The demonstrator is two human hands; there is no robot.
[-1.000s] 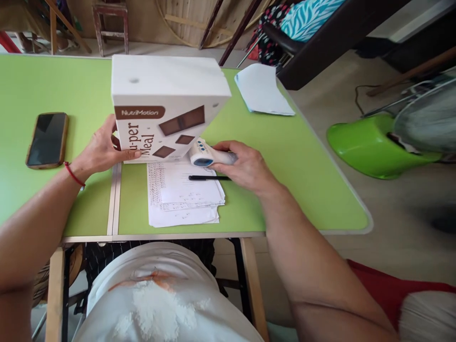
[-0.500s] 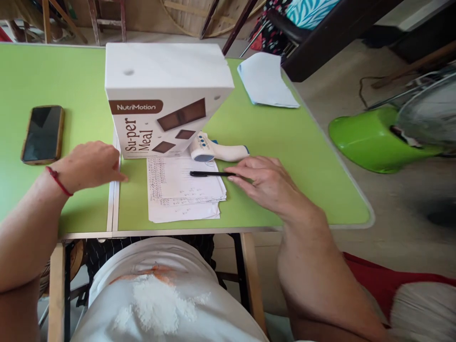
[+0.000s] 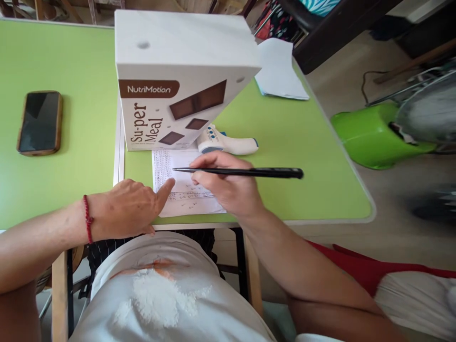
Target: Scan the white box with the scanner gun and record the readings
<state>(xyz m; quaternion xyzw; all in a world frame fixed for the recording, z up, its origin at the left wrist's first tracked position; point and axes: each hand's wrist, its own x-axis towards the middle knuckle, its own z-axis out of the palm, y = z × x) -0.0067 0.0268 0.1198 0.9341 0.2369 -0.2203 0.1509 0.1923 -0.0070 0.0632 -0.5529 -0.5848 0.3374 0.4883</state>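
Note:
My right hand (image 3: 231,185) holds a black pen (image 3: 272,173) in a writing grip. Its tip is over the upper paper of a stack of written sheets (image 3: 178,208), whether touching I cannot tell. One finger of my left hand (image 3: 131,209) stretches out to the left part of the sheets; the other fingers are bent, with nothing seen in them. Behind the papers stands a white NutriMotion box (image 3: 156,118) with brown print. A white and blue infrared thermometer (image 3: 238,145) lies at the box's right, just beyond my right hand.
A phone in a brown case (image 3: 40,122) lies on the left of the green table (image 3: 302,142). White sheets (image 3: 281,71) lie at the far right corner. Beyond the table's right edge is a green bin (image 3: 374,133), with a fan (image 3: 429,109) near it.
The pen has turned from its hold at one end into a writing grip, and my right hand has moved left over the sheets. My left hand has come right onto the papers.

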